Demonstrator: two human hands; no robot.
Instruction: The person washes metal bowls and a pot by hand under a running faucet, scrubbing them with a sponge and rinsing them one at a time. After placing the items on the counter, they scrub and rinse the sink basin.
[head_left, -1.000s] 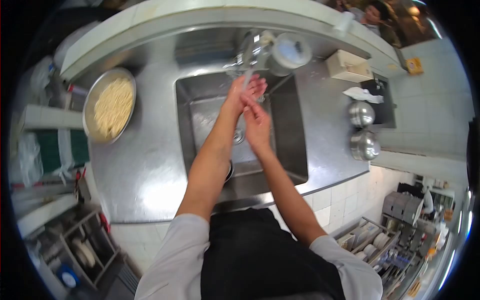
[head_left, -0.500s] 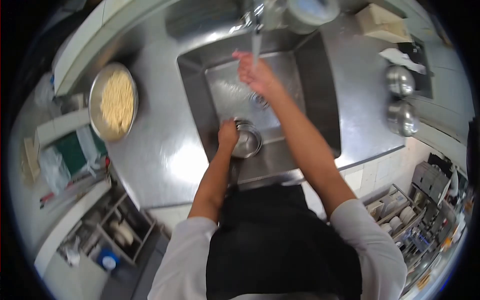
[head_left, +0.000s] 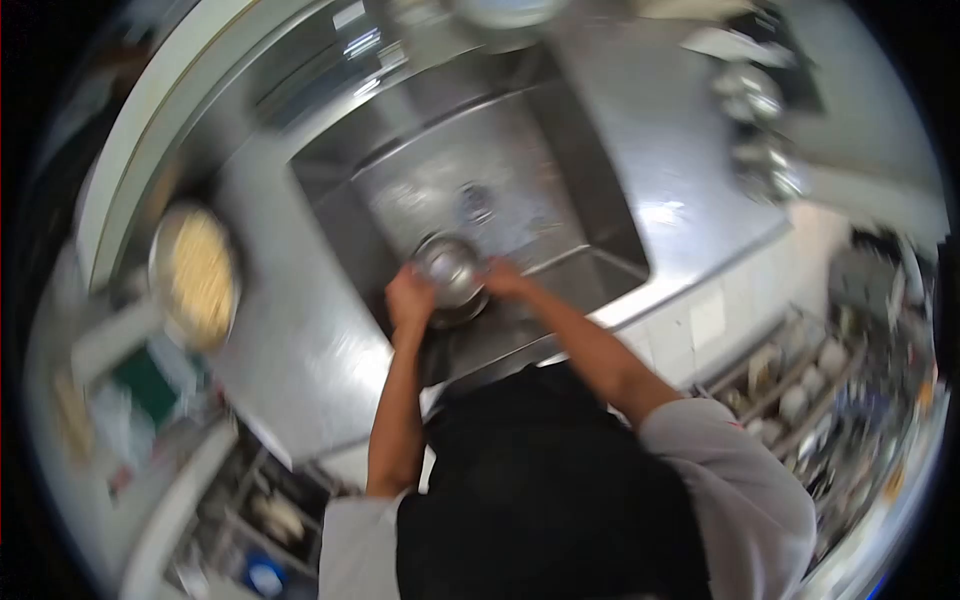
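Left hand clasps small steel bowl at its rim. Right hand touches the other side, grip unclear (blur). Bowl low in sink, front wall; not on table yet.

head cam | steep downward look | sink close below | blurred

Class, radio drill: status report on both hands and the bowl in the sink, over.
Left hand grips small metal bowl rim; right hand against its other side, grip blurred. Bowl in sink, near front wall. Nothing blocking.
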